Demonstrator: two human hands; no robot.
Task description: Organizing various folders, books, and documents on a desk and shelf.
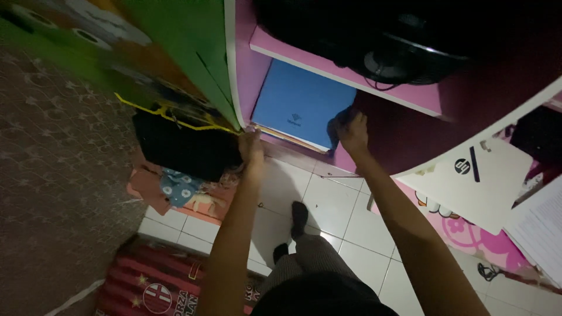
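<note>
Both our arms reached up to the blue box [301,105] lying under the pink shelf [345,73]. Our right hand [351,133] gripped its corner; our left hand [252,146] pinched its edge. Best slid out level, we judged.

Both bare arms are stretching forward and up, nearly straight at the elbows. The left hand [252,146] is reaching with fingers curled inward, wrist straight. The right hand [353,131] is extending slightly farther, its fingers bent in a loose grip, back of the hand facing the camera.
</note>
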